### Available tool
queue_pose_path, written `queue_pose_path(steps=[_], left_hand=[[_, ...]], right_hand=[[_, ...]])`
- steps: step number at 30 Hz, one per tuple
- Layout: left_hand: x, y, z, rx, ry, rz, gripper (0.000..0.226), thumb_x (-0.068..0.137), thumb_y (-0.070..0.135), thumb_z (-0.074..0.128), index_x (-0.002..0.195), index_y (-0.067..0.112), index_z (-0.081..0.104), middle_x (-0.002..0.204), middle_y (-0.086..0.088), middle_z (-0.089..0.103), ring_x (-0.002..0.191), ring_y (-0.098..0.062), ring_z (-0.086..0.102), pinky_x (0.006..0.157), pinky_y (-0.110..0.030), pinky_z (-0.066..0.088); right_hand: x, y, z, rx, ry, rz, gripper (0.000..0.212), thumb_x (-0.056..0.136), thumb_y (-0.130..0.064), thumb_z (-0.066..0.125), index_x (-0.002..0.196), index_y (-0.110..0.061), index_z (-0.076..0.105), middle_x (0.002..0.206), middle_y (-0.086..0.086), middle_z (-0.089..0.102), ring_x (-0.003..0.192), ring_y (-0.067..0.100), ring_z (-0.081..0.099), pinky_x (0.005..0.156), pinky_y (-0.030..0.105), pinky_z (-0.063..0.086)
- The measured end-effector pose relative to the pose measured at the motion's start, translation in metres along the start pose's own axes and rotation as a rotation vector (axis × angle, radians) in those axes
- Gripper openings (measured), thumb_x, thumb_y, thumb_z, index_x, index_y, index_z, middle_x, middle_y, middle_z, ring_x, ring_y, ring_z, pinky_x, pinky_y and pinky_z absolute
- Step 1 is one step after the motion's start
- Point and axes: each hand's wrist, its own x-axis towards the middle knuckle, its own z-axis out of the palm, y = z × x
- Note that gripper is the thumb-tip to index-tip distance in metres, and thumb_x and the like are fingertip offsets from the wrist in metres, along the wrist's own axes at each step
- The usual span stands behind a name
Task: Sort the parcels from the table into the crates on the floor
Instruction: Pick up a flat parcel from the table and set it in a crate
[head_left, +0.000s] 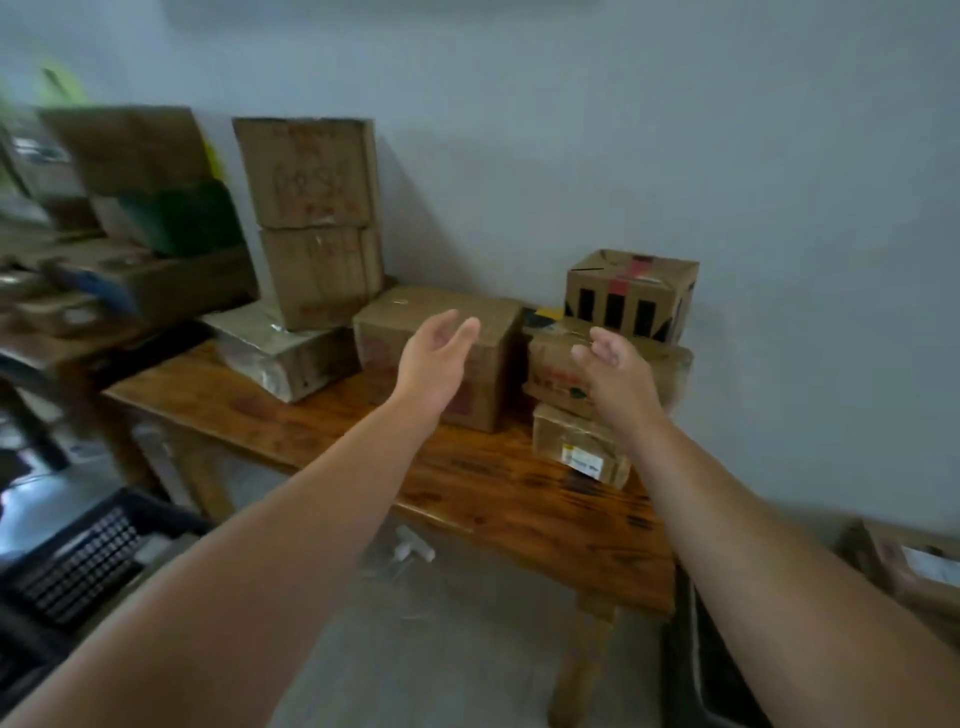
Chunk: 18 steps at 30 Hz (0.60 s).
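Several brown cardboard parcels stand on a wooden table (322, 431) against the wall. My left hand (434, 358) reaches out open, palm inward, in front of a plain cube-shaped parcel (493, 322). My right hand (615, 371) is open too, in front of a wide parcel with red print (550, 374) that lies on a smaller labelled parcel (576, 452). Neither hand holds anything. A parcel with black bars and red tape (631, 293) sits on top at the back right. Two tall parcels (314, 218) are stacked at the left on a flat taped parcel (280, 353).
A dark slatted crate (88, 561) stands on the floor at the lower left. Another dark crate edge (696, 660) shows beside the table's right leg, with a labelled box (914, 566) at the far right. Cluttered boxes (130, 234) fill the shelf on the left.
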Motion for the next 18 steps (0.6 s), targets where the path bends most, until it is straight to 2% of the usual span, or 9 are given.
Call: queue_pose_path(steps=[4,9,11,14,18], left_hand=[[0.028,-0.022,-0.069,0.007,0.049,-0.058,0.043,0.093,0.042,0.052,0.133,0.024,0.049,0.128,0.005,0.056,0.117,-0.015,0.052,0.102,-0.038,0.041],[0.067,-0.055,-0.114,-0.021,0.078,-0.109,0.045,0.093,0.039,0.053,0.134,0.023,0.048,0.125,0.004,0.056,0.117,-0.016,0.053,0.098,-0.033,0.042],[0.085,-0.076,-0.125,-0.03,0.087,-0.156,0.045,0.093,0.039,0.054,0.135,0.024,0.047,0.119,0.006,0.055,0.115,-0.015,0.052,0.099,-0.035,0.042],[0.112,-0.104,-0.135,-0.015,0.088,-0.215,0.045,0.093,0.038,0.055,0.135,0.023,0.047,0.106,0.009,0.053,0.107,-0.014,0.053,0.091,-0.032,0.044],[0.168,-0.13,-0.145,0.012,0.097,-0.236,0.048,0.093,0.039,0.055,0.136,0.02,0.046,0.116,0.004,0.054,0.111,-0.018,0.053,0.093,-0.034,0.044]], right_hand=[[0.002,-0.002,0.07,0.005,-0.021,0.053,0.053,0.097,-0.03,0.053,0.145,-0.017,0.037,0.151,0.007,0.036,0.136,0.023,0.037,0.109,0.039,0.034],[0.031,0.011,0.11,-0.02,0.034,0.165,0.059,0.095,-0.034,0.056,0.147,-0.019,0.032,0.151,0.006,0.036,0.135,0.025,0.038,0.109,0.045,0.036],[0.049,0.023,0.127,-0.036,0.044,0.23,0.067,0.093,-0.036,0.059,0.148,-0.02,0.027,0.152,0.007,0.033,0.135,0.028,0.038,0.108,0.048,0.037],[0.078,0.048,0.148,-0.028,0.05,0.318,0.08,0.089,-0.039,0.064,0.151,-0.023,0.017,0.155,0.008,0.026,0.137,0.031,0.034,0.108,0.049,0.036],[0.126,0.081,0.177,0.004,0.097,0.38,0.092,0.083,-0.043,0.069,0.152,-0.028,0.011,0.158,0.006,0.021,0.14,0.033,0.028,0.109,0.052,0.032]])
